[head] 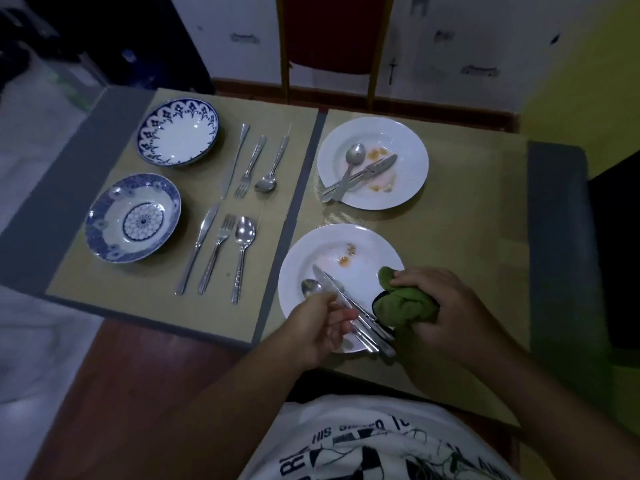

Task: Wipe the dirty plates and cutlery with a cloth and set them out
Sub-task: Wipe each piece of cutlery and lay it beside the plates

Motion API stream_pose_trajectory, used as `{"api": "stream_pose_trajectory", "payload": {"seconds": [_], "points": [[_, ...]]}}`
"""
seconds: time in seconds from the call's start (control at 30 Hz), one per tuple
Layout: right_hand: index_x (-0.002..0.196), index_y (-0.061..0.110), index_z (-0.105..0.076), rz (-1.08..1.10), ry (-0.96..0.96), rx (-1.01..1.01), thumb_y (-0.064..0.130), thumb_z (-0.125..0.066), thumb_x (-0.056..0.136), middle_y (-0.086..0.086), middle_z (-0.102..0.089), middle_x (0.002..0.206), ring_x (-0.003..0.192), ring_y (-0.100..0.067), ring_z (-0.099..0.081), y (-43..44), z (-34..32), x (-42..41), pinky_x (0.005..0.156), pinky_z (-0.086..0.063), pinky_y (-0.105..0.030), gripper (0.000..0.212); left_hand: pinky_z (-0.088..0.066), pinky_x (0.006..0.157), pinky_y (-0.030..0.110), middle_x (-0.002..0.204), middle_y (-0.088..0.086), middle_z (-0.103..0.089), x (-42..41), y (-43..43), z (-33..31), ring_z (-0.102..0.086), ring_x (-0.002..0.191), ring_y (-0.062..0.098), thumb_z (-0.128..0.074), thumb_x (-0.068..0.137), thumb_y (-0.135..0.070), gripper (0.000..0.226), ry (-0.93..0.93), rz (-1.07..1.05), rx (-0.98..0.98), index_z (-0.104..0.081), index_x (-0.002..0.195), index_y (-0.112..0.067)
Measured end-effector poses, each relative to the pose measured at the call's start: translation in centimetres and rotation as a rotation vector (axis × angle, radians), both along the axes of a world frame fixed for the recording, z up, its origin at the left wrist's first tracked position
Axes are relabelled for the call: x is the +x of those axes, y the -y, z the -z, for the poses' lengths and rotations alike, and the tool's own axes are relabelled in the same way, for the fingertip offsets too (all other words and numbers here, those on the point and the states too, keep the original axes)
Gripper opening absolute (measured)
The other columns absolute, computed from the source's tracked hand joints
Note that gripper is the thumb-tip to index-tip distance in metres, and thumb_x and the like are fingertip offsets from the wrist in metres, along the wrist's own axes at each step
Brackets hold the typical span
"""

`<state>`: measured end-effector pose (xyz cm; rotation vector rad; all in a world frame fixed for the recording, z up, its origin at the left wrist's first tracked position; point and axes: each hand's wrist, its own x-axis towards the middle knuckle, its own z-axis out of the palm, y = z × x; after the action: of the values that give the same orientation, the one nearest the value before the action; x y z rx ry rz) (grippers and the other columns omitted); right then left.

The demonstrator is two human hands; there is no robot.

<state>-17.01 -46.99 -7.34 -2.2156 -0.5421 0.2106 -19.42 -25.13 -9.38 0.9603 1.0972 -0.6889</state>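
Note:
A white plate (332, 251) with orange food stains sits near me on the right mat. On it lie a knife (332, 287), a spoon (311, 287) and more cutlery, their handles over the near rim. My left hand (318, 325) pinches those handles. My right hand (446, 306) grips a bunched green cloth (403, 301) at the plate's right rim. A second stained white plate (405, 181) farther back holds a spoon (355, 155) and a knife (375, 166).
On the left mat stand two blue-patterned bowls (178, 131) (133, 218) and two laid-out rows of knife, fork and spoon (258, 161) (221, 252). A red chair (332, 36) stands behind the table. The table's wooden edge (145, 358) lies near left.

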Motion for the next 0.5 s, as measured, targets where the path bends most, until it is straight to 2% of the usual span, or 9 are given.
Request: {"api": "stream_pose_trajectory", "payload": {"seconds": [0.13, 0.2, 0.37, 0.5], "points": [[0.116, 0.019, -0.068, -0.041, -0.004, 0.019, -0.007, -0.072, 0.056, 0.007, -0.065, 0.12, 0.114, -0.016, -0.055, 0.7, 0.2, 0.7, 0.098, -0.041, -0.026, 0.066, -0.028, 0.033, 0.013, 0.062, -0.001, -0.071, 0.1, 1.3, 0.0, -0.051, 0.039, 0.005, -0.058, 0.097, -0.019, 0.01, 0.008, 0.078, 0.097, -0.062, 0.092, -0.011], [0.116, 0.021, -0.067, -0.044, -0.004, 0.024, -0.008, -0.072, 0.054, 0.009, -0.064, 0.12, 0.114, -0.014, -0.055, 1.0, 0.4, 1.0, 0.098, -0.041, -0.024, 0.068, -0.025, 0.032, 0.014, 0.055, -0.003, -0.066, 0.2, 1.9, 0.0, -0.048, 0.037, 0.004, -0.062, 0.095, -0.017, 0.011, 0.02, 0.141, 0.146, -0.062, 0.086, -0.012], [0.114, 0.024, -0.067, -0.051, -0.014, 0.038, -0.007, -0.072, 0.054, 0.012, -0.063, 0.118, 0.114, -0.011, -0.054, 1.2, 0.8, 1.4, 0.097, -0.038, -0.016, 0.069, -0.026, 0.035, 0.015, 0.048, -0.001, -0.059, 0.6, 2.8, 0.5, -0.044, 0.035, 0.006, -0.071, 0.088, -0.014, 0.02, 0.027, 0.259, 0.27, -0.064, 0.071, -0.009], [0.113, 0.024, -0.068, -0.059, -0.017, 0.049, -0.007, -0.073, 0.055, 0.014, -0.062, 0.118, 0.113, -0.01, -0.055, 1.2, 0.9, 1.6, 0.096, -0.04, -0.019, 0.066, -0.028, 0.036, 0.014, 0.05, 0.002, -0.058, 1.2, 3.5, 1.1, -0.042, 0.032, 0.007, -0.072, 0.085, -0.011, 0.025, 0.015, 0.278, 0.337, -0.062, 0.063, -0.008]]}}
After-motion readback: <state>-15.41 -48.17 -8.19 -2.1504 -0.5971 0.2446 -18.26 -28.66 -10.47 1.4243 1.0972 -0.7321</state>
